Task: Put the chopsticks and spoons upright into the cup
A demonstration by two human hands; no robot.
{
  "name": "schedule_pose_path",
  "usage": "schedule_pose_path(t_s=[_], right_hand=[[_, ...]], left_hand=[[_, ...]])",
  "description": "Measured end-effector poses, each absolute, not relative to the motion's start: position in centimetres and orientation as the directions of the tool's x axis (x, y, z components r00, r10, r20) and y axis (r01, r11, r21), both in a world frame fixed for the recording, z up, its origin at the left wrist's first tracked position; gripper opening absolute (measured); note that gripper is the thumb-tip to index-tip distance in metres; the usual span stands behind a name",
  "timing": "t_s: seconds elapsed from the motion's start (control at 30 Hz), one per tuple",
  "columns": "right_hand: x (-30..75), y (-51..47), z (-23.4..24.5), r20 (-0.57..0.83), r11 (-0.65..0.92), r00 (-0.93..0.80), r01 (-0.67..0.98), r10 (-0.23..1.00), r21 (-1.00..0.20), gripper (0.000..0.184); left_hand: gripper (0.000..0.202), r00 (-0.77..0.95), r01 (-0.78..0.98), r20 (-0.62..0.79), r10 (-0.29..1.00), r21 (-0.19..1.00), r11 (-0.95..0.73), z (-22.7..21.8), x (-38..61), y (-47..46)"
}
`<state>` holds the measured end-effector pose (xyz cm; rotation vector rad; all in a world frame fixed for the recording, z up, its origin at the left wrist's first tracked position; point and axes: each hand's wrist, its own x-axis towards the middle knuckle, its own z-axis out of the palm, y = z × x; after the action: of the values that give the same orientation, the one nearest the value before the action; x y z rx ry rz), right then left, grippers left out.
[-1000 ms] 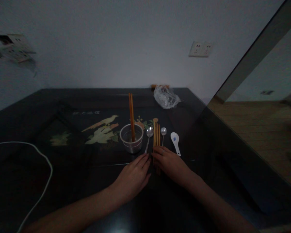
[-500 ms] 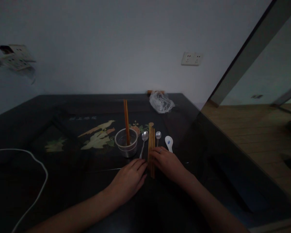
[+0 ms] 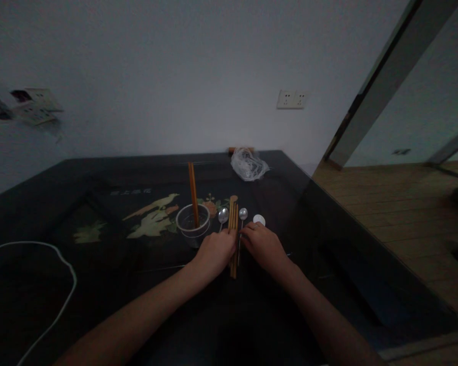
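Both my hands rest on a dark lacquered table. My left hand lies palm down with its fingers curled against the left side of a bundle of wooden chopsticks. My right hand lies to the right of the bundle, fingers bent over the handles of a small metal spoon and a white ceramic spoon. A larger metal spoon lies left of the bundle. A clear plastic cup holds a pair of upright chopsticks.
A crumpled clear plastic bag sits at the table's far edge. A white cable loops across the left side. The table's right edge meets a wooden floor. A wall socket is behind.
My left hand slid forward and right until it touches the chopstick bundle. My right hand moved forward over the spoon handles. The view shifted slightly.
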<state>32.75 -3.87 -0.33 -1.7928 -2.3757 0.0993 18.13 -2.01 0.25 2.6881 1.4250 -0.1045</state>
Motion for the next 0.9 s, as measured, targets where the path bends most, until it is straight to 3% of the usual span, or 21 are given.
schedule_pose_path(t_s=[0.37,0.9], right_hand=[[33.0,-3.8,-0.7,0.112,0.257,-0.242,0.954,0.964,-0.154,0.016],[32.9,-4.0,-0.5,0.118,0.268,-0.251,0.95,0.961,-0.16,0.02]], left_hand=[[0.024,0.391,0.92,-0.106,0.914,0.013,-0.392,-1.9,20.0,0.2],[0.03,0.311,0.95,-0.141,0.94,0.005,-0.313,-1.2,21.3,1.3]])
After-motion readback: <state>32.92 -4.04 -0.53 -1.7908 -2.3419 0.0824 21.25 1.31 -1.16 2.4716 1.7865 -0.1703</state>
